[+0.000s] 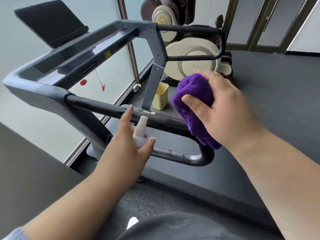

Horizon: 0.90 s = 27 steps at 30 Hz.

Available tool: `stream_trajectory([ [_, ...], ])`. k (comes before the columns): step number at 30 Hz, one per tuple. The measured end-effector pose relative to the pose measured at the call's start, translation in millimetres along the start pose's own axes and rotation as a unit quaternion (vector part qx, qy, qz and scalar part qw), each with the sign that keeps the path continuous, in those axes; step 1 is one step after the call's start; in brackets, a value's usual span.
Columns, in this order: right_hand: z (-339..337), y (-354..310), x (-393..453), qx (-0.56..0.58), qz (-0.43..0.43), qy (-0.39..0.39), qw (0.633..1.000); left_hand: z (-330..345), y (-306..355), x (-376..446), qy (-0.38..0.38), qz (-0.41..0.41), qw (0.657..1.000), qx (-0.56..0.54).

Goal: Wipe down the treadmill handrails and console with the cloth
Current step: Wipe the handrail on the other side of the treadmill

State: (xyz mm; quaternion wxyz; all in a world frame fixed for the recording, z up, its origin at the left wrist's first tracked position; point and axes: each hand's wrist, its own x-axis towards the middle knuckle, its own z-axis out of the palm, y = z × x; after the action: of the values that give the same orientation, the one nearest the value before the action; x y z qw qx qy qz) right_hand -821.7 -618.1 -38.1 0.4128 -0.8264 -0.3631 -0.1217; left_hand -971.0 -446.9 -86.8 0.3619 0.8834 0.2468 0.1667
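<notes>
An indoor exercise room, likely a gym. A grey treadmill [83,54] fills ten o'clock. Frosted glass windows [107,18] stand behind; dark flooring [277,80] spreads at three o'clock.

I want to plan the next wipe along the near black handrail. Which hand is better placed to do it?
The right hand. It grips the purple cloth just above the near handrail. The left hand holds a small spray bottle, so it has no cloth.
</notes>
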Motion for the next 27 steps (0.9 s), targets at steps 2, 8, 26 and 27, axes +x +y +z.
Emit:
stream_trajectory([
  [2, 16.2, 3.9, 12.5, -0.071, 0.01, -0.107, 0.992, 2.9, -4.1, -2.3, 0.009, -0.009, 0.999, -0.046],
  [8, 48.0, 12.6, 7.1, -0.168, 0.019, -0.319, 0.933, 12.7, -0.1, -8.3, 0.019, -0.002, 0.992, -0.128],
  [26, 99.7, -6.0, 28.2, -0.332, -0.086, -0.281, 0.896, 38.5, -36.9, -35.8, 0.031, 0.033, 0.978, -0.203],
  [27, 106.9, -8.9, 32.1, -0.329, -0.092, -0.285, 0.896, 40.6, -38.6, -35.2, 0.028, 0.042, 0.978, -0.204],
])
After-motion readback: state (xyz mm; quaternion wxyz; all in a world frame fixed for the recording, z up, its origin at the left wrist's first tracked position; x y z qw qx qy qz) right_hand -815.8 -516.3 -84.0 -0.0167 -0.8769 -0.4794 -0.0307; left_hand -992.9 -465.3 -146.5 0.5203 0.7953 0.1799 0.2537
